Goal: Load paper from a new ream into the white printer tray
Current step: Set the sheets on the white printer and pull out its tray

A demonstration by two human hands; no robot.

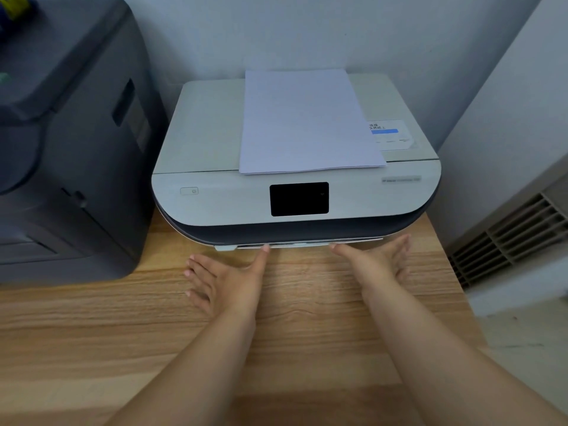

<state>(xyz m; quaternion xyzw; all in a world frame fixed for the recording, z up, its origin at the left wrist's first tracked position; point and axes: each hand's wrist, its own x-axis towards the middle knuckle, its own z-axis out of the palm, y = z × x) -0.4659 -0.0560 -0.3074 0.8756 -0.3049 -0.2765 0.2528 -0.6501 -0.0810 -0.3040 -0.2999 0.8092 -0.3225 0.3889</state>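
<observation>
Both hands lie open, fingers apart: left hand point(227, 279), right hand point(376, 261); thumbs touch the tray point(295, 245) lip, running left-right just beyond; paper point(307, 121) sits farther, atop the printer point(203, 133).

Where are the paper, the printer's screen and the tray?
paper point(309, 121), head view, middle of the top sheet
screen point(299, 198), head view, centre of the dark panel
tray point(295, 245), head view, front edge

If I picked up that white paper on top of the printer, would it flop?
Probably. The thin stack of white paper looks only a few sheets thick, so it would likely sag if held by one edge. It seems light, and loose sheets might slide apart on the smooth white printer lid.
</observation>
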